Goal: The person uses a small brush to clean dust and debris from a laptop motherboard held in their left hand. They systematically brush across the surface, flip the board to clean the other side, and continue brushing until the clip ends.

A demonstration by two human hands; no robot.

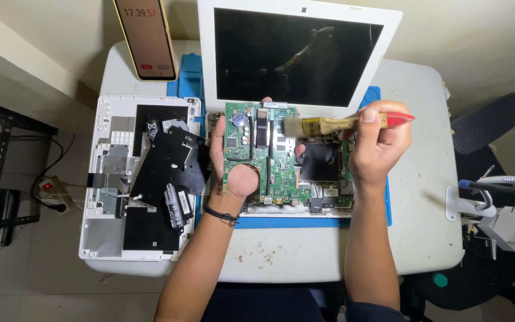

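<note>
My left hand holds a green circuit board upright above an opened white laptop base, fingers wrapped around its left and top edges. My right hand grips a paintbrush with a wooden handle and a red end. Its pale bristles touch the board's upper right edge. The laptop's white-framed dark screen stands open behind the board.
A detached white laptop cover with black sheets and a small black part lies at the left. A phone leans at the back left. A blue mat covers the white table. A dark chair and a clamp stand at the right.
</note>
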